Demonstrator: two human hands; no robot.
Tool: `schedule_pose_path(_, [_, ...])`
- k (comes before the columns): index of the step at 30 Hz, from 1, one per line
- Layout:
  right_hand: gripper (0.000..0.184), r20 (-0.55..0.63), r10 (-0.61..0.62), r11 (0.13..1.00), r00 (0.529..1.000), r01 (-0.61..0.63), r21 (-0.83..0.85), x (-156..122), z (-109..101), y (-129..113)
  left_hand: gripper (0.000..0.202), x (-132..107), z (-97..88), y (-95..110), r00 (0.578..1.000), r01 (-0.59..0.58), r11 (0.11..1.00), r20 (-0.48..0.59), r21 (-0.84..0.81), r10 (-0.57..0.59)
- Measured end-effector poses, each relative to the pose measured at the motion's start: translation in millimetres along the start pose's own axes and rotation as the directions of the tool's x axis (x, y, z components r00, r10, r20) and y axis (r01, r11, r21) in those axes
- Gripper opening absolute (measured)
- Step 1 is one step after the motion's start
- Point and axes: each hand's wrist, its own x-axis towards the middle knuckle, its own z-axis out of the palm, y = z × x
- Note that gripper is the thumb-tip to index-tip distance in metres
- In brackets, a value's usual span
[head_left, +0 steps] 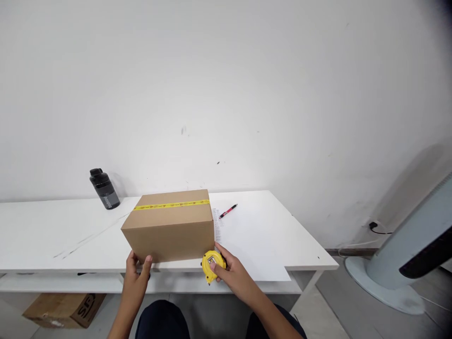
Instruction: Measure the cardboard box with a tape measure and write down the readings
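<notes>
A brown cardboard box point(172, 225) with a strip of yellow tape across its top stands on the white table point(52, 230), near the front edge. My left hand point(136, 273) presses against the box's lower left front corner, fingers closed on the end of the tape there. My right hand point(229, 270) grips a yellow tape measure point(212, 263) at the box's lower right front corner. The stretch of tape between the two hands is hard to make out along the box's bottom edge.
A sheet of paper point(247, 245) lies right of the box, with a red and black pen point(228, 211) behind it. A dark bottle point(104, 188) stands at the back left by the wall. Another cardboard box point(63, 310) sits on the floor, a grey fan base point(395, 278) at right.
</notes>
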Motion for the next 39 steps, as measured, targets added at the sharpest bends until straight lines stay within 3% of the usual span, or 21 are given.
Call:
schedule_pose_path(12, [0.075, -0.013, 0.022, 1.000, 1.000, -0.022, 0.003, -7, 0, -3, 0.076, -8, 0.0, 17, 1.000, -0.012, 0.999, 0.000, 0.029, 0.012])
schedule_pose_path(27, [0.085, -0.004, 0.047, 0.999, 0.999, -0.047, 0.004, -7, 0, -1, 0.074, -9, 5.0, 23, 0.999, -0.017, 0.999, -0.029, 0.046, 0.018])
schedule_pose_path(32, [0.089, -0.043, 0.034, 0.999, 0.998, -0.033, 0.032, -12, -4, -17, 0.067, -7, -2.3, 40, 0.998, -0.025, 0.996, -0.054, 0.088, 0.030])
schedule_pose_path(36, [0.083, -0.043, -0.005, 0.998, 0.999, 0.008, 0.055, -23, -20, -42, 0.066, -7, -13.3, 63, 0.985, -0.122, 0.965, -0.091, 0.230, 0.146])
schedule_pose_path(39, [0.080, -0.025, -0.030, 0.999, 0.999, 0.031, 0.041, -30, -30, -56, 0.068, -7, -15.3, 74, 0.989, -0.113, 0.962, -0.062, 0.248, 0.132])
